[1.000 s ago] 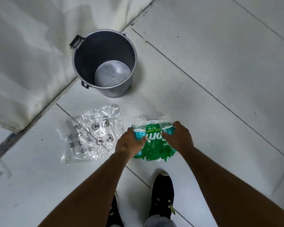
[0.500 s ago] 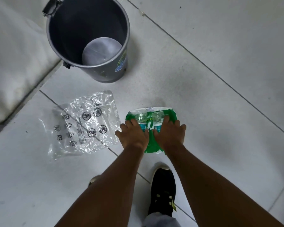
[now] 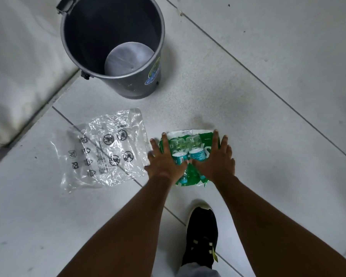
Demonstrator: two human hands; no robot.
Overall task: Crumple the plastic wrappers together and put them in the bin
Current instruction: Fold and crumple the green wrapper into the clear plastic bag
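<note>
On the tiled floor, left hand (image 3: 165, 163) and right hand (image 3: 215, 159) (fingers spread) press flat the green printed plastic wrapper (image 3: 188, 154); the slick film may spring open unless gathered.

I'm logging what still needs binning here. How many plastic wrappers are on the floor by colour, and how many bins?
Clear wrapper: 1
Green wrapper: 1, under the left hand and right hand
Grey bin: 1
Total: 3

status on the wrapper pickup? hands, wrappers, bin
Left hand and right hand flat, fingers spread, on green wrapper. Clear wrapper on floor beside it, untouched. Bin upright, open, nothing in the way.
</note>
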